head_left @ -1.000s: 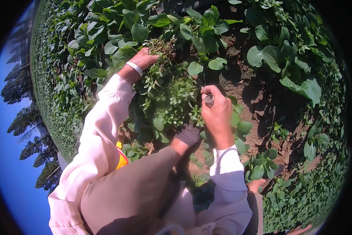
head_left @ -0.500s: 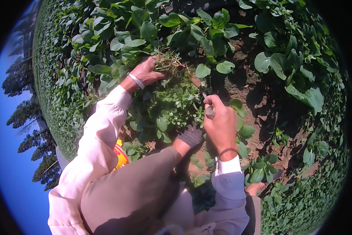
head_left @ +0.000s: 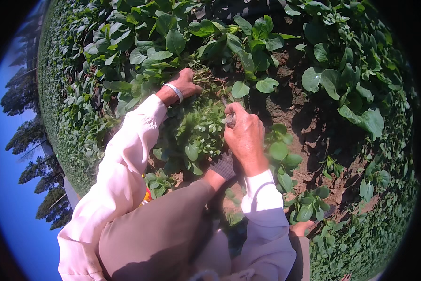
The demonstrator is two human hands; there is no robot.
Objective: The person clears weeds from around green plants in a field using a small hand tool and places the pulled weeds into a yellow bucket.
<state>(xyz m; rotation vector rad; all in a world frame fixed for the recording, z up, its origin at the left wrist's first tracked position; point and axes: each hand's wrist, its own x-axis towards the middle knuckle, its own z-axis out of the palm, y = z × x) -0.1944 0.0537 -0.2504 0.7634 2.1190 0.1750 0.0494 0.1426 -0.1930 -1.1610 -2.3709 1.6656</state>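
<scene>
My left hand (head_left: pixel 186 84), with a silver bracelet at the wrist, is closed on a clump of weeds (head_left: pixel 205 75) with pale, tangled stems. My right hand (head_left: pixel 244 136) grips a small hand tool by its handle (head_left: pixel 230 120), whose rounded end shows above the fist. A thin dark shaft (head_left: pixel 224 100) runs from the fist toward the clump; its working end is hidden among the stems, so its exact kind is unclear. Low, small-leaved weeds (head_left: pixel 206 124) grow between my two hands and my foot.
Broad-leaved green plants (head_left: pixel 255 42) stand beyond my hands, with more on the right (head_left: pixel 342 77). Bare brown soil (head_left: pixel 309 126) lies right of my right hand. My shoe (head_left: pixel 223 166) rests near the weeds. Something red and yellow (head_left: pixel 147 195) shows beside my knee.
My right hand has moved left and slightly up with the tool, bringing it to the weed clump. My left hand has shifted a little to the right, still at the clump.
</scene>
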